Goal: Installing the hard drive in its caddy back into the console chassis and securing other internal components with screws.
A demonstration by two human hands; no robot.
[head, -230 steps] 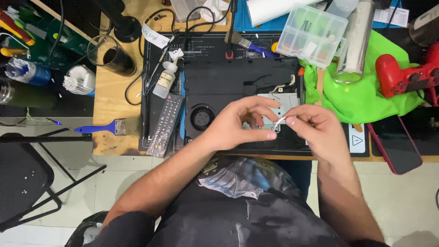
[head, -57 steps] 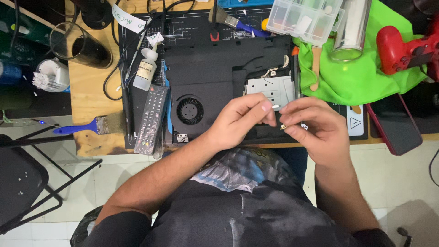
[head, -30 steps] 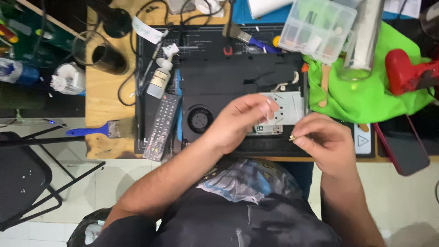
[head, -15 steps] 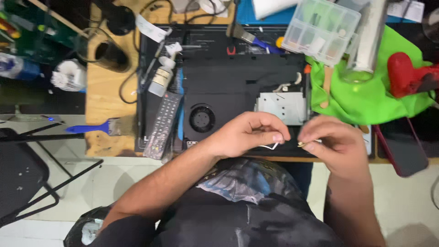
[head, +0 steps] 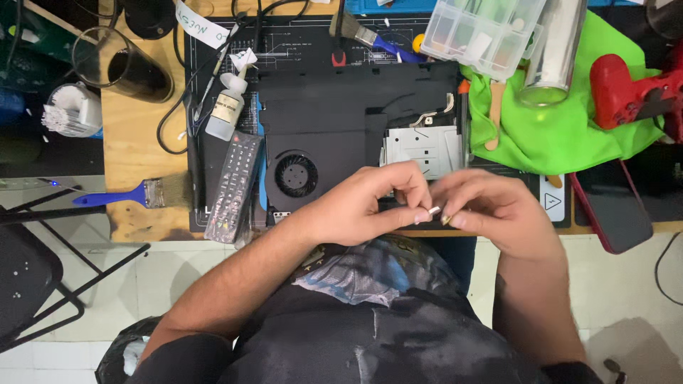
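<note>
An opened black console with a round fan and a silver metal drive cage lies on the wooden bench. My left hand and my right hand meet at the bench's near edge, just in front of the console. Between their fingertips they pinch a small whitish part; its shape is too small to tell. Both hands hold it together, thumbs and forefingers closed on it.
A black remote, a small white bottle and a blue-handled brush lie to the left. A green cloth, clear parts box, metal cylinder, red controller and dark phone sit right. A dark glass stands far left.
My left hand came off the metal cage and drew back to the bench edge. Both hands now meet again on the small whitish part, closer together than half a second ago.
</note>
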